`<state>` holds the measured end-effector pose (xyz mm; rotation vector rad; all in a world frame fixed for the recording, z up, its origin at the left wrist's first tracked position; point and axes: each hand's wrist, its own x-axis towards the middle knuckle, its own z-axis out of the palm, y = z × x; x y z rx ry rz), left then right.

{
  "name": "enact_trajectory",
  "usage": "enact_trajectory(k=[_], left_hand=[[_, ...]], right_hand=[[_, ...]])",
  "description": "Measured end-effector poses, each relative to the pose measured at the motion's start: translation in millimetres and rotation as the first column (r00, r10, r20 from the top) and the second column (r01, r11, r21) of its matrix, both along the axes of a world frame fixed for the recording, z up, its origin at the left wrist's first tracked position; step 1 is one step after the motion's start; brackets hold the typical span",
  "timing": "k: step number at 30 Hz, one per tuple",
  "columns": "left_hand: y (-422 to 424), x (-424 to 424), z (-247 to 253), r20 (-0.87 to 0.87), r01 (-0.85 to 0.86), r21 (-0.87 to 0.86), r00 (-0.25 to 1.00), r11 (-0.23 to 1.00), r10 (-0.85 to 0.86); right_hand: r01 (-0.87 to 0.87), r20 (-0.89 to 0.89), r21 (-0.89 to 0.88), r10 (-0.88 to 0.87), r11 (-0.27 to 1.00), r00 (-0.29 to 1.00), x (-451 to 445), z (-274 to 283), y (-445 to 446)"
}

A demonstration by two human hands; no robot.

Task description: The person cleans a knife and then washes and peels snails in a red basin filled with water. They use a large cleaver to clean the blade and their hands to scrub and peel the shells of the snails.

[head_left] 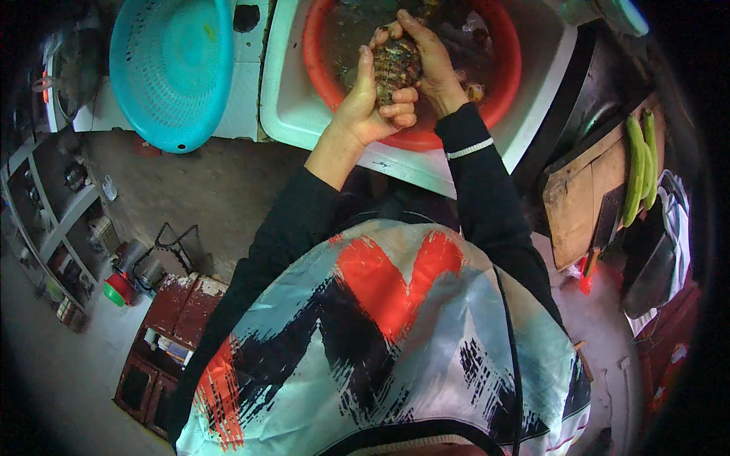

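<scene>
A brown, ringed, rough-skinned taro corm [397, 65] is held between both my hands above a red plastic basin [511, 68]. My left hand [370, 105] cups its lower left side, with the thumb pointing up along it and the fingers curled round its lower end. Around the upper right side, my right hand [430, 60] grips it, fingertips meeting at the top. Murky brown water [351, 37] fills the basin beneath. More pieces [474, 91] lie partly in the water, too blurred to name surely. The basin stands inside a white sink [288, 97].
A turquoise plastic colander [171, 62] sits on the tiled counter [242, 100] to the left. At right, green loofah-like gourds [639, 165] and a cleaver [607, 219] lie on a wooden cutting board [573, 205]. A worn red cabinet [177, 308] stands behind on the left.
</scene>
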<state>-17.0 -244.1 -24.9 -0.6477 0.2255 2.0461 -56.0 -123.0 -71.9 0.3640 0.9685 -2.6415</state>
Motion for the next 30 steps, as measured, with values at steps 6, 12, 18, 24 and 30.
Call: enact_trajectory(k=[6, 12, 18, 24, 30], left_hand=[[8, 9, -49, -0.552, -0.478, -0.833, 0.676, 0.278, -0.488], [0, 7, -63, -0.315, -0.622, -0.778, 0.504, -0.086, -0.804], [15, 6, -25, -0.297, -0.125, -0.622, 0.951, 0.773, -0.085], [6, -7, -23, 0.090, 0.049, -0.097, 0.995, 0.994, -0.040], [13, -5, -38, -0.193, -0.085, -0.901, 0.957, 0.426, -0.216]], right_hand=[[0.411, 0.128, 0.425, -0.503, 0.806, 0.855, 21, -30, -36], [0.199, 0.266, 0.703, -0.512, 0.683, 0.817, 18, -19, -60], [-0.044, 0.064, 0.651, 0.002, 0.758, 0.998, -10, -33, -20], [-0.303, 0.034, 0.039, 0.302, 0.952, 0.953, -32, -25, 14], [0.129, 0.429, 0.286, -0.247, 0.950, 0.869, 13, -24, -36]])
